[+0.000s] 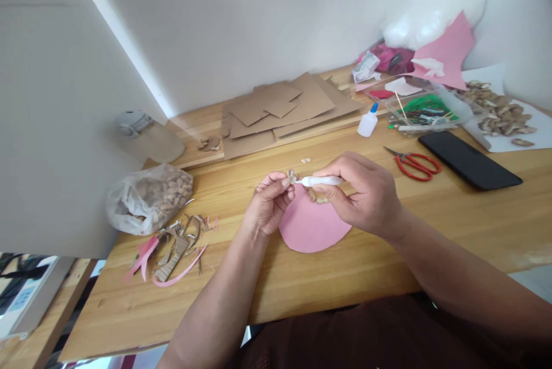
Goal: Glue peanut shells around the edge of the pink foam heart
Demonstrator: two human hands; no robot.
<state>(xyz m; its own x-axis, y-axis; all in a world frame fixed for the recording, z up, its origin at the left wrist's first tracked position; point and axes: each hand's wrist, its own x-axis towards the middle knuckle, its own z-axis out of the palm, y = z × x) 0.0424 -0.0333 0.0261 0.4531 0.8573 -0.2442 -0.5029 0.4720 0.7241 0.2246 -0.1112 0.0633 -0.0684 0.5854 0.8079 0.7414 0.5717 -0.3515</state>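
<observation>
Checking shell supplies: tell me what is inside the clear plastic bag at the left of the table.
The plastic bag holds a heap of tan nut shells, seemingly pistachio. Its crinkled film blurs them, and whatever is at the bottom is hidden.

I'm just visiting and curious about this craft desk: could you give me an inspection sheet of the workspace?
Surface: wooden table, bare patches in front.
Job's things: pink paper circle; small shell; white glue tube.
Clutter: bag of shells, paper scraps, cardboard sheets, glue bottle, red scissors, black phone, clear tray, loose shells.
Grips: left hand pinches the shell; right hand holds the tube, tip at the shell.
Cables: nothing seen.
Surroundings: white wall.
</observation>
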